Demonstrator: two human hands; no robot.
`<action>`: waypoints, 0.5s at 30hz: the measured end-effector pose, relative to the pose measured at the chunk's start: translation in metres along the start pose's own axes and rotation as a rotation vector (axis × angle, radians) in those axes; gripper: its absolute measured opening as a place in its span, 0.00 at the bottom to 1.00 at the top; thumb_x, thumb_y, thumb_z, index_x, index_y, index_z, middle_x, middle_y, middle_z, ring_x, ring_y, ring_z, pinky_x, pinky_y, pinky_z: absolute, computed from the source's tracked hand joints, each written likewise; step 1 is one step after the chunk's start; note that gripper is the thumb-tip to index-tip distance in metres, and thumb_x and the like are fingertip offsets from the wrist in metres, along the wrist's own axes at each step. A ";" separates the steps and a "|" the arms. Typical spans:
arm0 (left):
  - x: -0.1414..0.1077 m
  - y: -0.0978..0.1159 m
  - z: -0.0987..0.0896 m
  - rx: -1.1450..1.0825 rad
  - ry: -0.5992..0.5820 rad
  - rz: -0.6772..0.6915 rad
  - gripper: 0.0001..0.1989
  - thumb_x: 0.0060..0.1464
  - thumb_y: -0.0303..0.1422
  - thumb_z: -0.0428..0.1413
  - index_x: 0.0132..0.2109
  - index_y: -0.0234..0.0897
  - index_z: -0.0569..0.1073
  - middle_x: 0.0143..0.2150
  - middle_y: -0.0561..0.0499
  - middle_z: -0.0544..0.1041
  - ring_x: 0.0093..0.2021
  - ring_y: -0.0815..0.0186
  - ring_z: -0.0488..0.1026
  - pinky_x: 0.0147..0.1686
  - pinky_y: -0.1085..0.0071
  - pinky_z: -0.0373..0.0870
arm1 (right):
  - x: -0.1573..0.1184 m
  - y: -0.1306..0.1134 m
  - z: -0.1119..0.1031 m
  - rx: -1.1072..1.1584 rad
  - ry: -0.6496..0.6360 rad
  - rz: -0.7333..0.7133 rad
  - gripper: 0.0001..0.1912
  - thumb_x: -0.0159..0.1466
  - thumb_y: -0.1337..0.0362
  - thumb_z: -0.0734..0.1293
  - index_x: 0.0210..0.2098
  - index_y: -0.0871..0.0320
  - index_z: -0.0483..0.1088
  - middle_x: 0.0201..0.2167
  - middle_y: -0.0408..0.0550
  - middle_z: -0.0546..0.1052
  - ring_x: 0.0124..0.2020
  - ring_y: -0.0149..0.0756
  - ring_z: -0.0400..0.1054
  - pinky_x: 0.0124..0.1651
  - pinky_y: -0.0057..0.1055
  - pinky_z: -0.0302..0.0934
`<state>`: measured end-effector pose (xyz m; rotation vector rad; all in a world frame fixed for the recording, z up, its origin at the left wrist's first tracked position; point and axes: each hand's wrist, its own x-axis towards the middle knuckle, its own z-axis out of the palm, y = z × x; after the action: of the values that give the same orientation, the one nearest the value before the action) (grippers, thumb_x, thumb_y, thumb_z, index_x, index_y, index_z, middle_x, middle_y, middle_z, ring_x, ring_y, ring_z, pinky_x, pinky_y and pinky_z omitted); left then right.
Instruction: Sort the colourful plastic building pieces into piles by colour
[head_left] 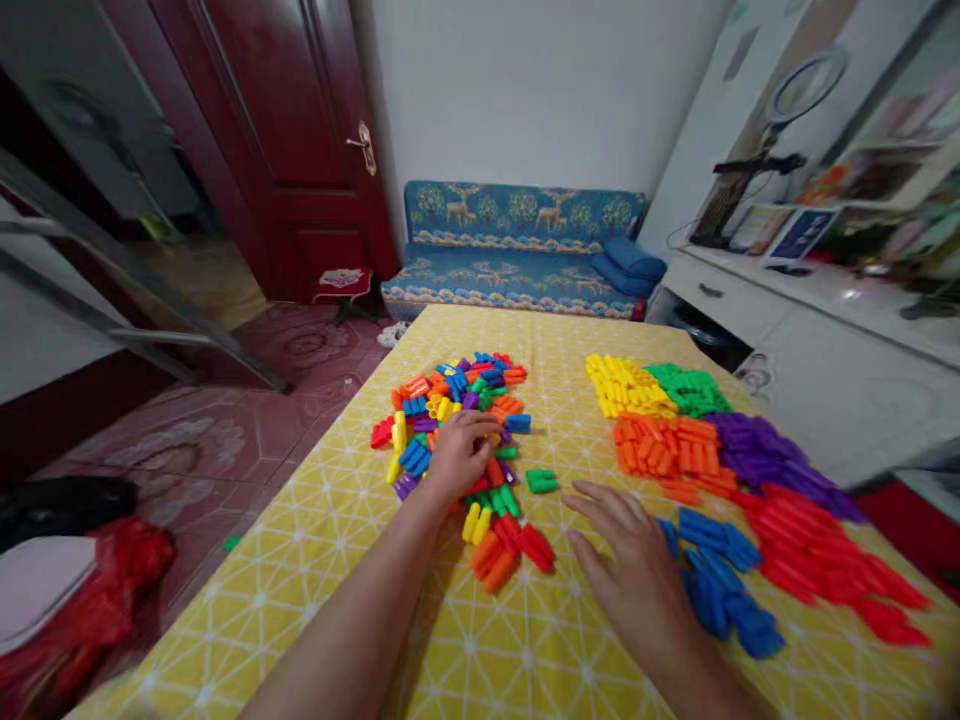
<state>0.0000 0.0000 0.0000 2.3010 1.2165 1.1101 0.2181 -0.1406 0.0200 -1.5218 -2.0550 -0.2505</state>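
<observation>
A mixed pile of small plastic building pieces (416, 458) in several colours lies on the left part of the table. My left hand (459, 455) rests over its right side, fingers stretched to the right and thumb apart from them. A bit of yellow shows by its fingertips; whether they touch it I cannot tell. My right hand (626, 550) hovers above the tablecloth, open, its fingers spread and holding nothing. Just left of its fingertips lies a green piece (541, 481). Under and beside its wrist side sits a group of blue pieces (720, 580).
Sorted by colour on the right are yellow pieces (626, 385), green pieces (688, 388), orange pieces (667, 447), purple pieces (776, 460) and red pieces (817, 545). A yellow patterned tablecloth (300, 610) covers the table. Behind stands a blue sofa (517, 265); a white cabinet (840, 370) is at right.
</observation>
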 end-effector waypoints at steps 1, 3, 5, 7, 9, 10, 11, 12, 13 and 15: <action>0.000 0.000 0.000 0.003 0.002 -0.005 0.15 0.53 0.22 0.54 0.43 0.40 0.81 0.48 0.49 0.79 0.51 0.60 0.72 0.55 0.60 0.67 | -0.014 0.012 -0.011 -0.033 0.020 0.010 0.11 0.67 0.61 0.62 0.46 0.51 0.73 0.46 0.46 0.76 0.48 0.40 0.69 0.50 0.40 0.63; 0.000 0.000 0.001 0.008 0.005 -0.012 0.15 0.54 0.22 0.54 0.43 0.40 0.81 0.48 0.49 0.79 0.51 0.59 0.72 0.54 0.59 0.67 | -0.042 0.035 -0.031 -0.104 0.044 0.026 0.12 0.66 0.55 0.63 0.45 0.51 0.73 0.43 0.47 0.77 0.45 0.42 0.69 0.49 0.43 0.63; 0.001 -0.001 0.001 0.011 0.007 -0.013 0.14 0.54 0.23 0.54 0.43 0.40 0.81 0.48 0.49 0.79 0.51 0.59 0.72 0.54 0.59 0.67 | -0.066 0.054 -0.043 -0.187 0.047 0.037 0.17 0.65 0.49 0.63 0.46 0.51 0.73 0.45 0.48 0.77 0.45 0.46 0.69 0.48 0.46 0.63; 0.001 -0.002 0.002 0.009 0.010 -0.008 0.14 0.54 0.23 0.54 0.43 0.40 0.81 0.48 0.49 0.79 0.51 0.59 0.72 0.54 0.59 0.67 | -0.084 0.068 -0.046 -0.269 0.026 0.044 0.22 0.65 0.46 0.61 0.51 0.50 0.72 0.52 0.51 0.74 0.49 0.51 0.68 0.48 0.49 0.62; 0.001 -0.004 0.003 0.005 0.010 -0.001 0.14 0.54 0.23 0.54 0.43 0.41 0.81 0.48 0.49 0.79 0.51 0.59 0.72 0.54 0.58 0.67 | -0.095 0.075 -0.042 -0.325 0.001 0.030 0.26 0.65 0.46 0.59 0.57 0.49 0.68 0.61 0.53 0.67 0.59 0.58 0.61 0.52 0.55 0.60; 0.001 -0.004 0.003 0.005 0.011 0.004 0.14 0.54 0.23 0.54 0.43 0.41 0.81 0.48 0.49 0.79 0.51 0.59 0.72 0.54 0.58 0.67 | -0.096 0.077 -0.039 -0.340 -0.014 0.014 0.27 0.65 0.47 0.59 0.60 0.49 0.66 0.65 0.53 0.62 0.63 0.61 0.56 0.54 0.59 0.57; 0.001 -0.005 0.004 0.007 0.013 0.009 0.14 0.54 0.23 0.53 0.43 0.41 0.81 0.48 0.49 0.79 0.51 0.59 0.72 0.54 0.58 0.68 | -0.096 0.079 -0.035 -0.348 -0.033 -0.010 0.27 0.66 0.48 0.58 0.62 0.48 0.64 0.68 0.53 0.58 0.66 0.62 0.51 0.57 0.62 0.54; 0.001 -0.006 0.004 0.010 0.016 0.014 0.14 0.54 0.23 0.53 0.43 0.41 0.81 0.48 0.49 0.79 0.51 0.59 0.72 0.54 0.58 0.68 | -0.094 0.080 -0.032 -0.351 -0.054 -0.041 0.27 0.66 0.49 0.58 0.63 0.46 0.63 0.69 0.51 0.56 0.68 0.63 0.47 0.58 0.64 0.51; 0.001 -0.006 0.004 0.013 0.018 0.018 0.14 0.54 0.23 0.53 0.42 0.41 0.81 0.48 0.49 0.79 0.51 0.59 0.72 0.54 0.58 0.68 | -0.090 0.082 -0.029 -0.353 -0.076 -0.076 0.27 0.66 0.50 0.59 0.63 0.45 0.62 0.69 0.49 0.56 0.69 0.62 0.45 0.60 0.66 0.48; 0.001 -0.007 0.004 0.017 0.020 0.024 0.15 0.54 0.23 0.53 0.42 0.41 0.81 0.48 0.49 0.79 0.51 0.59 0.72 0.53 0.58 0.68 | -0.081 0.087 -0.025 -0.359 -0.132 -0.155 0.26 0.66 0.50 0.60 0.62 0.42 0.63 0.68 0.45 0.58 0.69 0.61 0.43 0.62 0.68 0.43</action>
<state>-0.0006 0.0052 -0.0060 2.3287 1.2128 1.1376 0.3222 -0.1895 -0.0185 -1.6198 -2.3306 -0.6227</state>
